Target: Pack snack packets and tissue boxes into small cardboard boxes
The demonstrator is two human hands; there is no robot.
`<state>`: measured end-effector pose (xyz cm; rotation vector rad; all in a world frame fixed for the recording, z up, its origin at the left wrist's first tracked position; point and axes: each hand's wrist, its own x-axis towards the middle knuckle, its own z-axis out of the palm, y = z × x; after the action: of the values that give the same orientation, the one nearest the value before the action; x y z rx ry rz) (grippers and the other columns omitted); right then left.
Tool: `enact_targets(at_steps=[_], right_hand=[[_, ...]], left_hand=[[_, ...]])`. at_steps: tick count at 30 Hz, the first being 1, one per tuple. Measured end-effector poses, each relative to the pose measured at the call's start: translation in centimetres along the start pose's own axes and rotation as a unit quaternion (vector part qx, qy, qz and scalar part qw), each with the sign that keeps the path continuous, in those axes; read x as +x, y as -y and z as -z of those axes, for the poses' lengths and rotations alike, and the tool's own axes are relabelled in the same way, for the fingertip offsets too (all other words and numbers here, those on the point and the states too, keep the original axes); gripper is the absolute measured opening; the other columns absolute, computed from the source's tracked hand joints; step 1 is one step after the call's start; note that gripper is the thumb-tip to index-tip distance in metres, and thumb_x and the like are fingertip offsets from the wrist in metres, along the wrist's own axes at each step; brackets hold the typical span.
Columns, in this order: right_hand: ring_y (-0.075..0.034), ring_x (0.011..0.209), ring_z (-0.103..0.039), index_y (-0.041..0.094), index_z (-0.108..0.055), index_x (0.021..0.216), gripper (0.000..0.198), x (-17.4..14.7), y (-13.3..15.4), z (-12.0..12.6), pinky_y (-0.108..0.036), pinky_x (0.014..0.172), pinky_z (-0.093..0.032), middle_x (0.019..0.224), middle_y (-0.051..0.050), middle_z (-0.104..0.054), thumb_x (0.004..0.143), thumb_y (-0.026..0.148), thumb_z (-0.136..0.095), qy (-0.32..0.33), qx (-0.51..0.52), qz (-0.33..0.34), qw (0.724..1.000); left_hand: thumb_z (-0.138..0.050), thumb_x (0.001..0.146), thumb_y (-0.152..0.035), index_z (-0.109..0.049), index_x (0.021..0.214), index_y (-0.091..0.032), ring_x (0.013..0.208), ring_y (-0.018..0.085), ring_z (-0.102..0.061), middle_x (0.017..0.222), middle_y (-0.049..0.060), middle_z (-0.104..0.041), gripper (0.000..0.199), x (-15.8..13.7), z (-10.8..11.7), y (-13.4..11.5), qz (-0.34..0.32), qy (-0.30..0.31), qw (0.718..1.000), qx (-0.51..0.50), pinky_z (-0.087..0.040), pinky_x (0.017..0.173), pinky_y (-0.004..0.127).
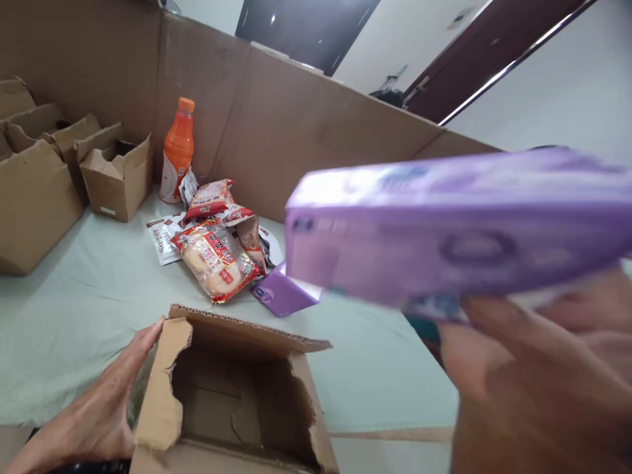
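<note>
An open cardboard box (316, 428) stands in front of me, its flaps torn and its inside showing bare brown walls. My left hand (111, 395) grips the box's left side, fingers reaching up to the far corner. On the right, my right hand (533, 368) is closed around a large purple package (365, 257) and holds it in the air, above and right of the box. The package is smeared by motion, so its print is unreadable. Some of the right hand's fingers are hidden by it.
Beyond the box lie wrapped rice crackers (217, 263), red snack packets (210, 197), a white sachet (162, 237) and a small purple object (284, 293). An orange drink bottle (178, 151) stands behind them. Several cardboard boxes (34, 204) are at left; a cardboard wall (296, 118) borders the back.
</note>
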<state>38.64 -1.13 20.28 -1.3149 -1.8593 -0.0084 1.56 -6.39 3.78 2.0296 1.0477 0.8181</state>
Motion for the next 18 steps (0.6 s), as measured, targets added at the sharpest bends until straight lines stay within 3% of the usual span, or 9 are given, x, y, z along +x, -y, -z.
enact_targets(at_steps=[2,3,4,6,8,10,13,18], right_hand=[[-0.042,0.146,-0.051,0.025,-0.035,0.162,0.076,2.4,-3.1,-2.3,-0.062,0.112,-0.051,0.157,-0.018,-0.051,0.092,0.038,-0.063,-0.153,0.035,0.004,0.988],[-0.043,0.149,-0.047,0.016,-0.040,0.159,0.083,3.6,-4.9,-3.9,-0.060,0.117,-0.046,0.159,-0.023,-0.048,0.086,0.038,-0.071,-0.186,0.026,-0.007,0.982],[-0.043,0.151,-0.044,0.010,-0.041,0.158,0.086,4.6,-6.9,-5.6,-0.061,0.120,-0.041,0.161,-0.026,-0.045,0.083,0.038,-0.072,-0.162,-0.015,-0.037,0.986],[-0.042,0.148,-0.046,0.008,-0.049,0.151,0.077,6.1,-10.7,-9.1,-0.062,0.121,-0.039,0.156,-0.026,-0.052,0.083,0.036,-0.067,0.001,-0.082,-0.101,0.991],[-0.038,0.135,-0.060,0.015,-0.066,0.137,0.057,7.0,-13.8,-11.9,-0.056,0.114,-0.048,0.141,-0.020,-0.068,0.082,0.032,-0.064,0.174,-0.090,-0.126,0.972],[-0.034,0.121,-0.069,0.020,-0.077,0.119,0.041,7.3,-15.5,-13.3,-0.048,0.106,-0.055,0.126,-0.014,-0.077,0.081,0.029,-0.063,0.254,-0.074,-0.127,0.956],[-0.032,0.117,-0.072,0.022,-0.081,0.111,0.034,7.2,-15.6,-13.0,-0.046,0.106,-0.055,0.125,-0.011,-0.079,0.083,0.029,-0.062,0.266,-0.060,-0.126,0.954],[-0.032,0.113,-0.073,0.023,-0.080,0.118,0.040,3.1,-11.5,-9.2,-0.047,0.099,-0.058,0.121,-0.010,-0.080,0.093,0.044,-0.056,0.200,-0.028,-0.123,0.972]], left_hand=[[-0.088,0.077,-0.057,0.006,0.169,-0.044,0.151,0.049,-0.044,0.176,0.014,-0.025,0.132,-0.3,0.0,0.4,-0.005,0.001,1.000,0.012,-0.048,0.117,0.064],[-0.088,0.077,-0.056,0.006,0.169,-0.043,0.151,0.049,-0.043,0.176,0.014,-0.025,0.133,-0.5,-0.1,0.6,-0.007,0.004,1.000,0.019,-0.048,0.116,0.064],[-0.088,0.077,-0.055,0.007,0.169,-0.042,0.151,0.049,-0.043,0.176,0.014,-0.024,0.133,-0.7,-0.2,0.9,-0.004,0.008,1.000,0.025,-0.047,0.116,0.064],[-0.088,0.077,-0.055,0.007,0.169,-0.040,0.151,0.050,-0.042,0.176,0.014,-0.023,0.133,-1.1,-0.3,1.2,0.005,0.012,0.999,0.036,-0.047,0.116,0.065],[-0.087,0.078,-0.057,0.009,0.169,-0.039,0.152,0.050,-0.040,0.177,0.015,-0.021,0.134,-1.5,-0.4,1.5,0.015,0.015,0.999,0.037,-0.046,0.116,0.066],[-0.086,0.080,-0.057,0.011,0.169,-0.038,0.153,0.050,-0.038,0.177,0.014,-0.018,0.133,-1.6,-0.4,1.7,0.020,0.019,0.999,0.034,-0.045,0.117,0.066],[-0.084,0.083,-0.055,0.011,0.169,-0.040,0.155,0.050,-0.035,0.178,0.013,-0.014,0.129,-1.6,-0.2,1.7,0.017,0.027,0.999,0.025,-0.041,0.119,0.067],[-0.087,0.079,-0.057,0.010,0.169,-0.040,0.156,0.049,-0.033,0.178,0.014,-0.016,0.134,-1.3,-0.4,1.2,0.023,0.028,0.999,-0.007,-0.039,0.121,0.068]])
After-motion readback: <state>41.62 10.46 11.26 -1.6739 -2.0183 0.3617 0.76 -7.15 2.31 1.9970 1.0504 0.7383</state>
